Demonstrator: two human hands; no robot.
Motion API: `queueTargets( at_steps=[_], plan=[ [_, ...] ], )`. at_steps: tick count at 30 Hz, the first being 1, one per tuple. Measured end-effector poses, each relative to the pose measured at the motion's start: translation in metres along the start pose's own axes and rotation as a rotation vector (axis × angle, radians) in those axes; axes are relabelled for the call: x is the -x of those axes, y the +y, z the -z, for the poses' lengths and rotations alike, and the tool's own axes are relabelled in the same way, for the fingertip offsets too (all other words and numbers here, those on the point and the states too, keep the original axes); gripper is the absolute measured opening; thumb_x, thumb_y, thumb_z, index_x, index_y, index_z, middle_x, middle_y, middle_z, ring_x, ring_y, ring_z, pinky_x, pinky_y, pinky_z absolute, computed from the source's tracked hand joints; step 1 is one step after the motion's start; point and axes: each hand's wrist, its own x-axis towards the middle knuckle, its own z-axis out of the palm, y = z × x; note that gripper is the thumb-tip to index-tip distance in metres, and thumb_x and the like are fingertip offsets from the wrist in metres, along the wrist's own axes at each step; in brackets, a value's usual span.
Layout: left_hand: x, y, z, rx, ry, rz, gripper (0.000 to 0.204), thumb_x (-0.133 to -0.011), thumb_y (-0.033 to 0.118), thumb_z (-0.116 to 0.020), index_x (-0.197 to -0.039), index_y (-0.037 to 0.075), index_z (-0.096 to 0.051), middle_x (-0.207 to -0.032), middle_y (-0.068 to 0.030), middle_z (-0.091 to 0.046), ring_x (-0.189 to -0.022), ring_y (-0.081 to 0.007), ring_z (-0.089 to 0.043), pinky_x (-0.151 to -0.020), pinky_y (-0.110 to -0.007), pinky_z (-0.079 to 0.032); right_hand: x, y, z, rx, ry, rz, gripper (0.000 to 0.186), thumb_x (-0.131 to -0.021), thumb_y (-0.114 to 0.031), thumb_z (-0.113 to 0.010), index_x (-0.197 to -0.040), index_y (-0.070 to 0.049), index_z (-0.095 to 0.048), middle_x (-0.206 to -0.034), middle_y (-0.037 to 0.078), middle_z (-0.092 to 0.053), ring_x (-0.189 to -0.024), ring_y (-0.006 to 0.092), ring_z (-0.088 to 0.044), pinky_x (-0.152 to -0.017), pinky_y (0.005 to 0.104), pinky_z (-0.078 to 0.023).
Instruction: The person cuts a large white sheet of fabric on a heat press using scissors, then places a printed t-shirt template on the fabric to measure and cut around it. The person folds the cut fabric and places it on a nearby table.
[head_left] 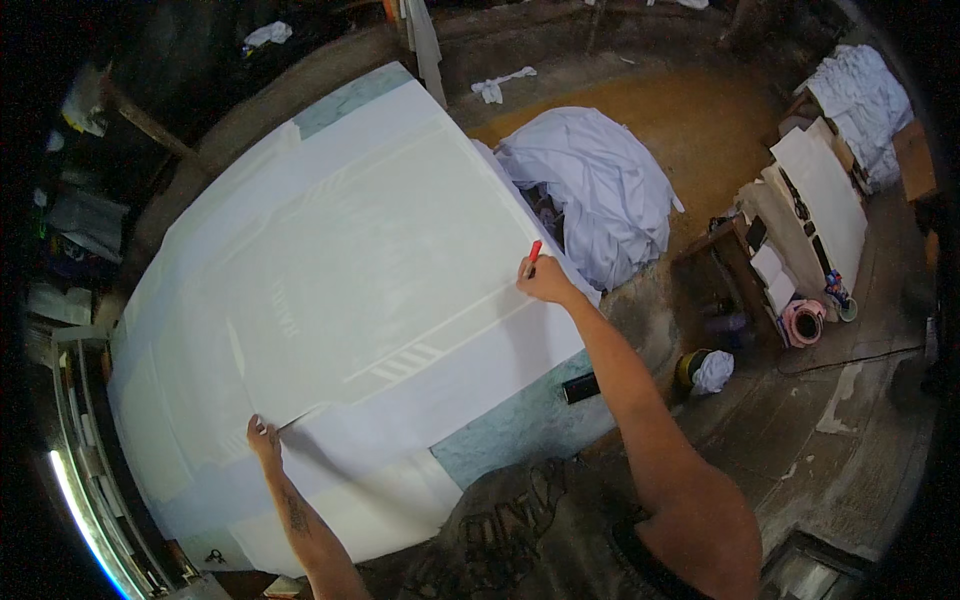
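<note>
A large pale sheet point(350, 260) with faint lettering and striped bars lies over white cloth point(510, 345) on a wide table. Near the sheet's right corner, my right hand point(547, 280) is closed around a red pen-like tool point(536, 248). Its working tip is hidden or too small to make out. My left hand point(263, 440) is at the sheet's near edge, its fingers pinched together. A raised edge of the sheet seems to run from these fingers, with a long shadow beside it; I cannot make out the grip exactly.
A heap of white fabric point(600, 190) hangs off the table's far right side. A black phone point(580, 388) lies on the bluish tabletop point(500, 425). To the right stand a cluttered side table point(825, 190) and a yellow-rimmed bucket point(688, 368). Scissors point(214, 556) rest at the lower left.
</note>
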Motion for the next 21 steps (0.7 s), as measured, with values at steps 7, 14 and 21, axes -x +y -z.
queueTargets(
  at_steps=[7, 14, 21],
  plan=[
    [-0.004, 0.010, 0.002, 0.037, 0.035, 0.003, 0.046, -0.083, 0.000, -0.059, -0.128, -0.002, -0.047, -0.094, -0.0160, -0.059, -0.072, -0.0199, -0.061, -0.055, -0.030, -0.049, -0.002, 0.001, 0.002, -0.102, 0.210, 0.051, 0.012, -0.066, -0.009, -0.067, -0.065, -0.002, -0.057, -0.064, 0.012, -0.062, -0.061, 0.0261, -0.063, -0.059, 0.0349, -0.049],
    [-0.010, 0.026, 0.025, 0.069, -0.013, 0.134, 0.046, -0.083, 0.000, -0.060, -0.127, -0.003, -0.046, -0.100, -0.0153, -0.055, -0.064, -0.0173, -0.056, -0.050, -0.029, -0.046, -0.001, 0.000, -0.016, -0.081, 0.199, 0.039, 0.012, -0.066, -0.009, -0.068, -0.065, -0.002, -0.059, -0.062, 0.011, -0.061, -0.059, 0.0221, -0.062, -0.057, 0.0332, -0.047],
    [-0.014, 0.017, 0.029, 0.054, 0.014, 0.070, 0.049, -0.083, -0.002, -0.058, -0.130, -0.001, -0.044, -0.104, -0.0165, -0.053, -0.066, -0.0186, -0.058, -0.051, -0.030, -0.047, -0.002, -0.030, -0.017, -0.042, 0.079, -0.002, 0.019, -0.066, -0.013, -0.070, -0.074, -0.001, -0.058, -0.072, 0.016, -0.064, -0.069, 0.0324, -0.064, -0.063, 0.0403, -0.050]
  ],
)
